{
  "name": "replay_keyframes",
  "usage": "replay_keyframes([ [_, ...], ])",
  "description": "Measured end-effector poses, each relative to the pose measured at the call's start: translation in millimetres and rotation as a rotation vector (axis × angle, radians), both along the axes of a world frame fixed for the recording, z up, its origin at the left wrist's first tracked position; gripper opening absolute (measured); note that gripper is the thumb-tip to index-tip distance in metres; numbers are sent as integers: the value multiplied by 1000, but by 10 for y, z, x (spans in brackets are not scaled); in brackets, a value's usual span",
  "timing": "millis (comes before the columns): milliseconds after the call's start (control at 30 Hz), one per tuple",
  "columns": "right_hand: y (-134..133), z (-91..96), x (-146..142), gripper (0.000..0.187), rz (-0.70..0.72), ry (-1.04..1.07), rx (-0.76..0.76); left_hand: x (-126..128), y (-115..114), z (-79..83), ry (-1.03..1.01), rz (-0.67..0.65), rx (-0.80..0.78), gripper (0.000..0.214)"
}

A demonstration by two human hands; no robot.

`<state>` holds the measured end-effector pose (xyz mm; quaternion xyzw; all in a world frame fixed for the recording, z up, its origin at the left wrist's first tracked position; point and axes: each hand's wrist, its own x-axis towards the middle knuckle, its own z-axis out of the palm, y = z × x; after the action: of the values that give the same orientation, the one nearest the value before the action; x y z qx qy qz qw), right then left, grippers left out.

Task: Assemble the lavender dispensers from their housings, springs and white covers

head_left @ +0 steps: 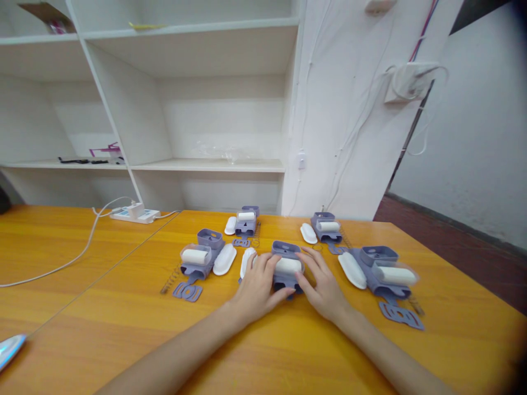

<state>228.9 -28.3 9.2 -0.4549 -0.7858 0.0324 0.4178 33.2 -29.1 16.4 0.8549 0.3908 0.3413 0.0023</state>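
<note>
In the head view, my left hand [256, 285] and my right hand [323, 285] flank a grey-purple plastic casing [284, 284] in the middle of the table. Both hands have thumbs at its front and fingers bent around its ends. A white cylinder [288, 266] in a clear cover lies across the casing, between my hands. Just behind it sits a grey-purple open-topped box [285, 248]. A white oval lid [247, 260] lies beside my left fingers, partly hidden by them. My hands cover part of the casing's sides.
Similar sets surround the middle one: casings at left [196, 270], back [246, 226], back right [327, 233] and right [385, 282]. Springs [170, 280] and flat cut-out pieces [401, 315] lie near them. A power strip [135, 213] with a white cable stands at back left, before shelves [209, 164].
</note>
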Motion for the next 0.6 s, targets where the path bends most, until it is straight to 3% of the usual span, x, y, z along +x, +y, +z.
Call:
replay_keyframes([
  [233,158,49,-101,38,43,27,-27,-94,144,78,-67,40,25,49],
  [400,166,23,-121,37,19,-13,22,-217,432,152,3,101,27,52],
  [533,153,1,-100,31,-9,-19,97,-265,623,143,55,71,-65,22],
  [600,151,-4,-74,28,-74,21,148,-282,630,141,45,112,-58,18],
])
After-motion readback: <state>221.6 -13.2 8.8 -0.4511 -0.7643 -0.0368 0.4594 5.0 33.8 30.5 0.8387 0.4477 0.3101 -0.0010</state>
